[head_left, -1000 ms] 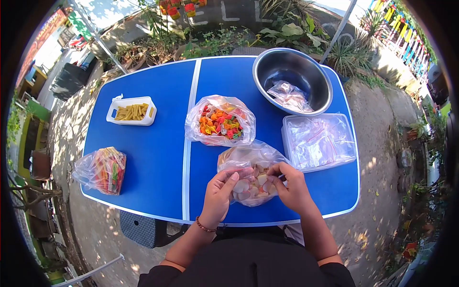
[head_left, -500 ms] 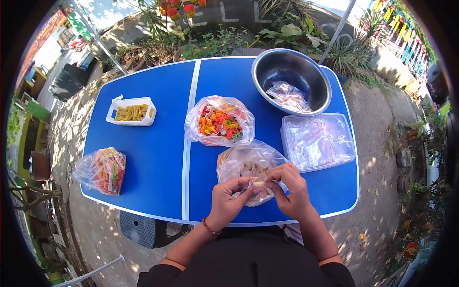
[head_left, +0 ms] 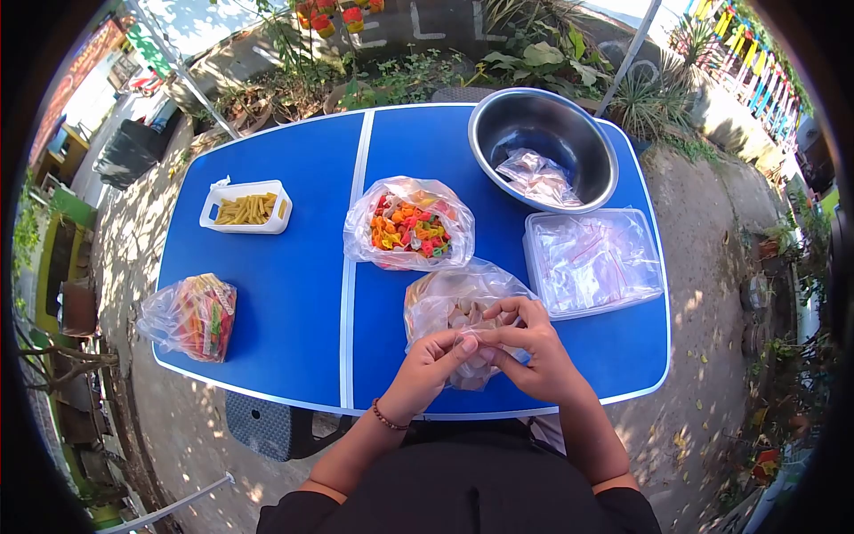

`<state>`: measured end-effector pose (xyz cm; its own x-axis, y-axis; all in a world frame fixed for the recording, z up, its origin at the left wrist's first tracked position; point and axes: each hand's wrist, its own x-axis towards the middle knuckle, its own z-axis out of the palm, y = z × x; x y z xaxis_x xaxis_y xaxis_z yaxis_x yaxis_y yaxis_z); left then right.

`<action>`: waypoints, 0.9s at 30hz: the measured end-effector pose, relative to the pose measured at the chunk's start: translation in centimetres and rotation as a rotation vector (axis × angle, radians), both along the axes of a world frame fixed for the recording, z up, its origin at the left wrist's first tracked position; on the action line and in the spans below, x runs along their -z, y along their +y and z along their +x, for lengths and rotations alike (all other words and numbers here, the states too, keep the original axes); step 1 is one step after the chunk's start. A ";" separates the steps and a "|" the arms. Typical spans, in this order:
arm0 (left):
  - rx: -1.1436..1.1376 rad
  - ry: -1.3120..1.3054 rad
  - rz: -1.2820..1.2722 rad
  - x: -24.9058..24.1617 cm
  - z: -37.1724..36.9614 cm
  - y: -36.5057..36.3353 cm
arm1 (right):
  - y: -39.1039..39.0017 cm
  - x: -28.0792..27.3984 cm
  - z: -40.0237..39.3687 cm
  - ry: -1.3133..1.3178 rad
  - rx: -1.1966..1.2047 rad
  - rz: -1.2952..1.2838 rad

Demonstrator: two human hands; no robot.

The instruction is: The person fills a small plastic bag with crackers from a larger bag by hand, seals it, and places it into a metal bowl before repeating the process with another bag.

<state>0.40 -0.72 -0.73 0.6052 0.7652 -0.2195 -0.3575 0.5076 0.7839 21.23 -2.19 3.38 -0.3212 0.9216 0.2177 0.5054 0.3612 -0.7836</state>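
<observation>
My left hand and my right hand meet near the table's front edge, both closed. Between their fingertips is a small clear plastic bag, partly hidden by the fingers. Just beneath them lies a larger open plastic bag holding pale, flat pieces. Behind it sits an open plastic bag of small orange, red, yellow and green pieces. Beside my right hand, a clear plastic box carries a stack of flat clear bags.
A metal basin with filled small packets stands at the back right of the blue table. On the left are a white container of yellow sticks and a bag of colourful strips. A dark stool is below the front edge.
My fingers have shifted on the small plastic bag, and my right fingers have spread a little. The pale piece seen between my fingertips earlier cannot be made out now.
</observation>
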 end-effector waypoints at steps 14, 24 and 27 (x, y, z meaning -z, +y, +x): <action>-0.283 -0.081 -0.048 0.2 -0.4 0.4 | -0.4 4.1 -1.3 -0.367 0.137 0.069; -0.165 0.170 0.104 -0.9 -0.2 -0.2 | -0.1 0.8 -1.0 0.524 0.369 -0.033; -0.153 0.154 0.181 -0.6 0.1 -0.4 | -0.1 0.8 -1.0 0.513 0.325 -0.009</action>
<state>0.49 -1.14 -0.13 0.4499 0.8801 -0.1513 -0.2887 0.3037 0.9080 20.24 -2.32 2.57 0.1213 0.9573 0.2623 0.1457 0.2442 -0.9587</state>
